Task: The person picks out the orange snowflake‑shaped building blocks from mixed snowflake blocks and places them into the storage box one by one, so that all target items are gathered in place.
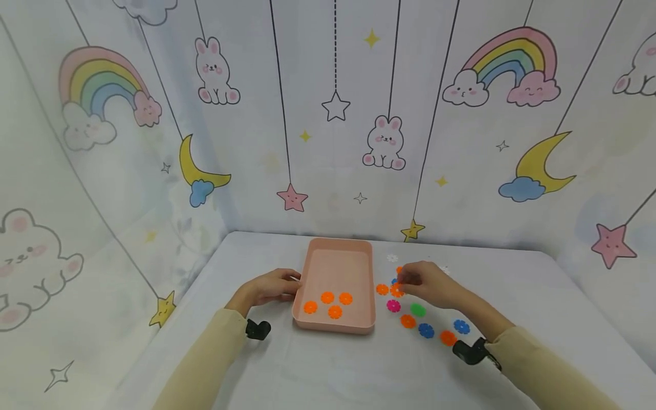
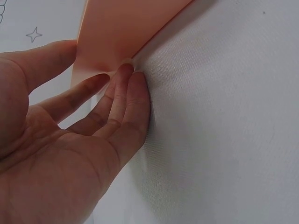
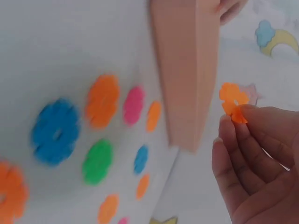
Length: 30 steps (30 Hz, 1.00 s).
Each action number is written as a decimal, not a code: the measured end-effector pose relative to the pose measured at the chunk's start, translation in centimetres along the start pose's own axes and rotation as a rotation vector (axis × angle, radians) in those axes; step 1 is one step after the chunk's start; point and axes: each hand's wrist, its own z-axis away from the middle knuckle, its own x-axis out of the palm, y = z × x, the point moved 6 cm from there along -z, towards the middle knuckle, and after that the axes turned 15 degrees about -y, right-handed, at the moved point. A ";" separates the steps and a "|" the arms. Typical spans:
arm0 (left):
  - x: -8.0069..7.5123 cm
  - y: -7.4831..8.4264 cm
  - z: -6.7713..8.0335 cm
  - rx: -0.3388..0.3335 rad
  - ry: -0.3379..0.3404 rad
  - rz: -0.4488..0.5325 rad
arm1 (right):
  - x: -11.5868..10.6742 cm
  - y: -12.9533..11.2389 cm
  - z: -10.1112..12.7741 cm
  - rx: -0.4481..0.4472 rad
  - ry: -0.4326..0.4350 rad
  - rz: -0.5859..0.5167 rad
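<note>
My right hand (image 1: 433,285) is to the right of the pink tray (image 1: 338,267), pinching an orange snowflake disc (image 3: 229,95) between thumb and fingertips. In the right wrist view this disc shows well above the table. My left hand (image 1: 274,286) touches the tray's left side. Seen from the left wrist, its fingertips (image 2: 124,70) rest against the tray's outer wall low down, and the thumb lies at the wall's edge. Several orange discs (image 1: 327,298) lie flat in the near part of the tray.
Loose discs are scattered right of the tray: orange (image 1: 408,321), blue (image 1: 426,330), green (image 1: 418,310) and pink (image 1: 393,306), with a white one (image 1: 392,258) farther back. A white cloth (image 1: 307,370) covers the table. Patterned curtains (image 1: 328,159) stand behind and at the sides.
</note>
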 end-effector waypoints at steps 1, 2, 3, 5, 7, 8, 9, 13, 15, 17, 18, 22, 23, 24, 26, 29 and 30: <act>0.0 0.0 0.0 0.000 0.000 -0.002 | 0.2 -0.6 -0.6 -0.011 -0.006 -0.005; 0.0 0.1 0.0 0.001 -0.001 -0.003 | 0.3 -1.3 -1.2 -0.018 -0.014 -0.013; 0.0 0.1 0.0 0.002 -0.003 -0.002 | 0.5 -1.8 -1.9 -0.017 -0.019 -0.019; 0.0 0.1 0.0 -0.002 -0.002 0.000 | 0.8 -2.8 -3.3 -0.017 -0.023 -0.027; 0.0 0.2 0.0 -0.005 -0.002 -0.003 | 1.1 -3.6 -4.7 0.003 -0.019 -0.033; 0.0 0.2 0.0 -0.007 -0.002 -0.005 | 1.3 -3.9 -5.4 0.012 -0.020 -0.040; 0.0 0.2 0.0 -0.009 -0.001 -0.007 | 1.5 -4.1 -6.1 0.022 -0.022 -0.051; 0.0 0.2 0.0 -0.010 -0.001 -0.008 | 2.1 -5.1 -8.4 0.065 -0.053 -0.101; 0.0 0.2 0.0 -0.002 -0.009 -0.003 | 2.3 -5.3 -9.4 0.076 -0.075 -0.130; 0.0 0.1 -0.1 0.008 -0.018 0.000 | 2.4 -5.3 -10.4 0.096 -0.090 -0.153; 0.0 0.1 -0.1 0.014 -0.023 0.002 | 2.5 -5.2 -10.9 0.110 -0.096 -0.164; -0.1 0.1 -0.1 0.030 -0.030 0.009 | 2.7 -4.5 -12.7 0.179 -0.115 -0.202; -0.1 0.1 -0.1 0.032 -0.031 0.009 | 2.8 -4.3 -13.1 0.198 -0.119 -0.211; -0.2 0.1 -0.1 0.033 -0.033 0.011 | 2.8 -4.1 -13.5 0.214 -0.124 -0.214; -0.1 0.1 -0.1 0.033 -0.036 0.013 | 3.0 -3.6 -14.2 0.239 -0.126 -0.221; -0.1 0.1 -0.1 0.030 -0.038 0.012 | 3.4 -3.0 -14.9 0.272 -0.117 -0.217; -0.1 0.1 -0.1 0.029 -0.038 0.014 | 3.5 -2.8 -15.1 0.281 -0.116 -0.208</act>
